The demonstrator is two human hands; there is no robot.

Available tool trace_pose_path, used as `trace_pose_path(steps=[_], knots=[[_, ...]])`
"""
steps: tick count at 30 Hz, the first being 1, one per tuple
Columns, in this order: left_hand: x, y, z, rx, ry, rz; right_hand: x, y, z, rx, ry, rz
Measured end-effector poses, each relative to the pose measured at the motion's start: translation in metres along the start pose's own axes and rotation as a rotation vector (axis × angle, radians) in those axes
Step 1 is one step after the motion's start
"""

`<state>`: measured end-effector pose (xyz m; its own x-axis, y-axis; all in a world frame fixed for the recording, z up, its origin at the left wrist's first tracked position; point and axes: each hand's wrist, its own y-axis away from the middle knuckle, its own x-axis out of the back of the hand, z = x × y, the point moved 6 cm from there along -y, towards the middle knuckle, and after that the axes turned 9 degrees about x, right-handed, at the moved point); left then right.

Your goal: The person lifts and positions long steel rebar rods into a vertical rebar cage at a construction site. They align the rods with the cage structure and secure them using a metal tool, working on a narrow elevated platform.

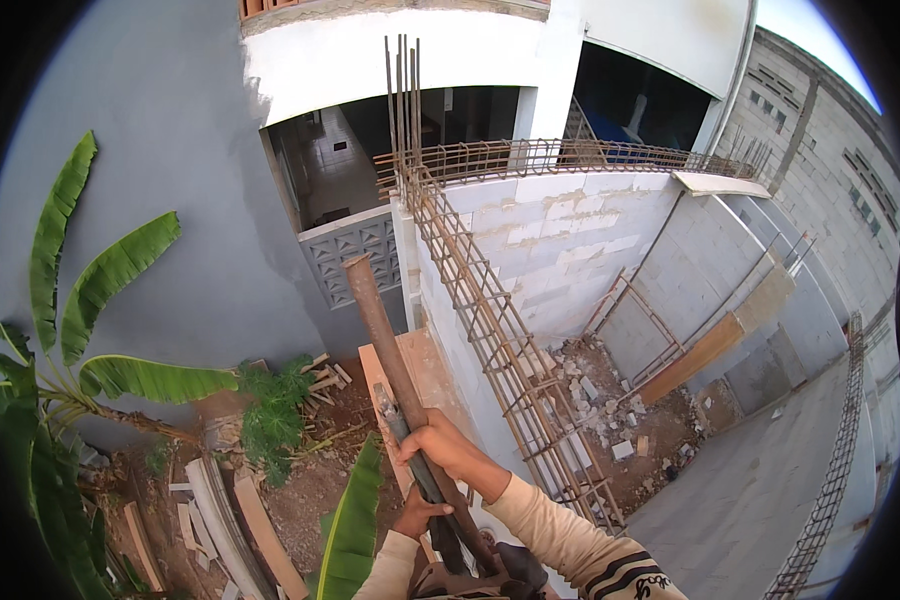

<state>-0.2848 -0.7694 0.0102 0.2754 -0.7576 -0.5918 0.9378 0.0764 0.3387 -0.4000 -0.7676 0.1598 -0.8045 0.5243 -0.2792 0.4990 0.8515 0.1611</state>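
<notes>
My right hand (440,448) grips a rusty steel pipe (371,298) and a greyer metal piece (389,411) lying alongside it, both angled up and away from me. Lower down, my left hand (419,514) is closed round the dark lower length (436,492) of that greyer piece. The far end of the greyer piece looks narrow and uneven; what it is I cannot tell. A peach-coloured board (432,368) lies below the pipe, beside the block wall. A long rebar cage (490,340) runs along the wall top just right of my hands.
I look down from height. Vertical bars (403,90) rise at the corner of a white block wall (580,215). A rubble-floored pit (618,480) with a leaning metal frame (635,310) lies right. Banana plants (150,376), scrap planks (265,535) and a grey wall (160,300) are left.
</notes>
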Motion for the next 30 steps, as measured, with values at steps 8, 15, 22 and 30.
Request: trace_pose_path(steps=[8,15,22,30], knots=[[0.011,-0.011,0.072,-0.367,0.176,0.251,-0.019,-0.048,-0.055,0.543,0.313,0.152],[0.015,-0.004,0.120,-0.522,0.211,0.352,0.050,0.058,0.020,0.589,0.902,-0.039],[0.005,0.012,0.148,-0.573,0.339,0.685,0.116,0.096,0.119,0.294,1.010,-0.180],[0.049,0.025,0.140,-0.597,0.419,0.874,0.139,0.094,0.093,0.197,0.938,-0.086]])
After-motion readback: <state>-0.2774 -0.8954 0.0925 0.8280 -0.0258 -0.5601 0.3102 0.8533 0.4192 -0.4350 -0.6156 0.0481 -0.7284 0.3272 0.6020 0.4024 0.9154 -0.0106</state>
